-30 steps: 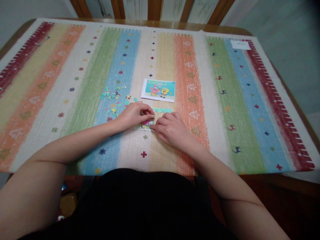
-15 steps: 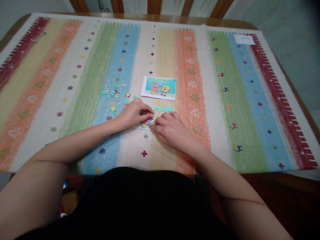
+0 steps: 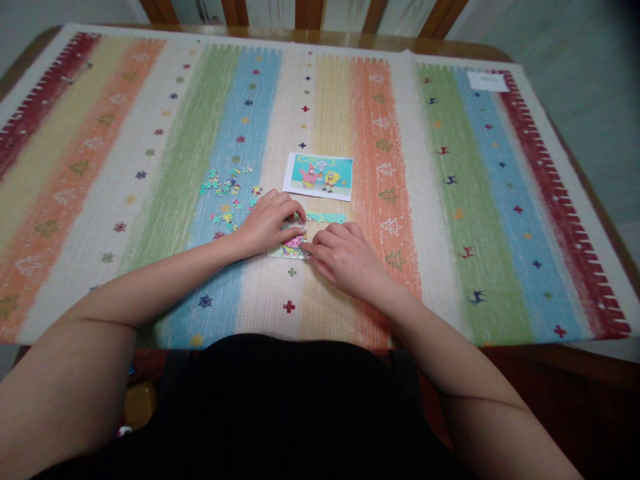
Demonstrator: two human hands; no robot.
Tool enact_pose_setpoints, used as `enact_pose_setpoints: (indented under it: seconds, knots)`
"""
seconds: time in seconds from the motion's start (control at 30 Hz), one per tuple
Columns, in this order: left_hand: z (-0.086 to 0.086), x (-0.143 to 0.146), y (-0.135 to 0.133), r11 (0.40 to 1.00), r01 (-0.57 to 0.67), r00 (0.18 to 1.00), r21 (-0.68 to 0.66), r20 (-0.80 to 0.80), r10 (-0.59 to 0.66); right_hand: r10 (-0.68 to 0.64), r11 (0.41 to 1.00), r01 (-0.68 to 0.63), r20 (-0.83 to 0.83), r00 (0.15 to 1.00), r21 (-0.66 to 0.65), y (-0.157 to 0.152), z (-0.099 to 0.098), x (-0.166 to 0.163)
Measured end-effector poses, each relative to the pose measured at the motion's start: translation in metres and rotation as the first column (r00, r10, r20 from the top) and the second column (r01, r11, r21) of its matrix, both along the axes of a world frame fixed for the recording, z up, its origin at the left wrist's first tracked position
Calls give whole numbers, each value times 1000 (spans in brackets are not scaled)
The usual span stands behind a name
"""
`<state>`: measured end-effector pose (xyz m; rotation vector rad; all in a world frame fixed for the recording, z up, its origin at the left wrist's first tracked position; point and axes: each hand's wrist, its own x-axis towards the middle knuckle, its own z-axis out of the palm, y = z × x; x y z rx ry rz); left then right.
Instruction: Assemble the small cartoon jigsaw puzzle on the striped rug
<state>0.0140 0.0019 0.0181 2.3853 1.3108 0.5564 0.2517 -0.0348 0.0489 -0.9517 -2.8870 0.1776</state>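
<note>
A partly assembled jigsaw puzzle point(image 3: 293, 248) lies flat near the table's front, its middle pink and multicoloured, with a strip of joined turquoise pieces point(image 3: 327, 217) along its far edge. My left hand point(image 3: 273, 222) rests over its left side; thumb and forefinger curl towards each other at the puzzle, and whatever lies between them is too small to make out. From the right, my right hand point(image 3: 345, 253) touches the puzzle with its fingertips, fingers bent and close together. Its fingers hide part of the puzzle's right side. Loose jigsaw pieces point(image 3: 227, 190) are scattered left of my left hand.
Just beyond the puzzle lies a printed reference picture point(image 3: 323, 177) of cartoon characters. A striped tablecloth point(image 3: 440, 233) covers the table. At the far right corner is a small white paper point(image 3: 487, 81). Wooden slats point(image 3: 309, 13) stand behind the table.
My right fingertips have shifted slightly up over the puzzle, and more of its pink middle shows. My left fingers have moved a little; the loose pieces and picture stay put.
</note>
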Motion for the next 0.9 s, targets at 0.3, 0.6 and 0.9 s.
enact_pose_setpoints:
  seconds: [0.3, 0.6, 0.9]
  knots:
    - [8, -6, 5, 997, -68, 991, 36, 120, 63, -59, 995, 52, 86, 995, 87, 1, 1, -4]
    - [10, -20, -39, 930, 190, 945, 316, -317, -86, -30, 990, 20, 64, 998, 140, -2, -3, -6]
    - [4, -13, -51, 868, 298, 884, 397, -459, -93, -47, 989, 39, 52, 998, 144, -3, -3, -6]
